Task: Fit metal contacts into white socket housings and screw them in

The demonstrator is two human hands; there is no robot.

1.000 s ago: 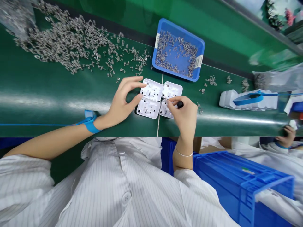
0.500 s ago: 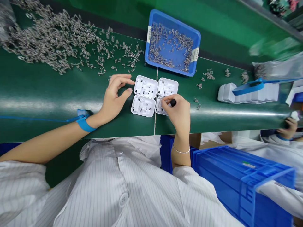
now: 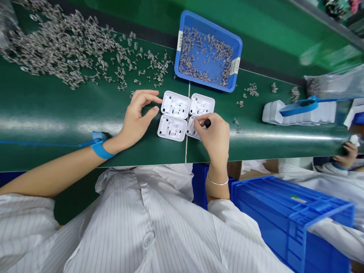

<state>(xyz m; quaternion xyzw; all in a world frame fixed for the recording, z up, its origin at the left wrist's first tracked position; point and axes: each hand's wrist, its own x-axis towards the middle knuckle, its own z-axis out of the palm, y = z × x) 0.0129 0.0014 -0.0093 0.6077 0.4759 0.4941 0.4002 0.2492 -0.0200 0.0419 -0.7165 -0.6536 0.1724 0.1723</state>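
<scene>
Several white plastic housings lie in a two-by-two block on the green bench: upper left (image 3: pixel 175 104), lower left (image 3: pixel 172 128), upper right (image 3: pixel 202 104) and lower right (image 3: pixel 191 129). My left hand (image 3: pixel 138 115) rests beside the left pair, thumb and fingers apart, a fingertip at the edge of the upper left housing. Over the lower right housing, my right hand (image 3: pixel 214 133) is closed on a tool with a black end (image 3: pixel 207 123); the fingers hide the rest of the tool and part of that housing.
A blue tray (image 3: pixel 210 81) of small metal springs stands behind the housings. A large heap of springs (image 3: pixel 65 49) covers the back left. White covers (image 3: pixel 301 113) stand in a row at right, near another person's hand (image 3: pixel 346 154). A blue crate (image 3: pixel 284 204) is below the bench edge.
</scene>
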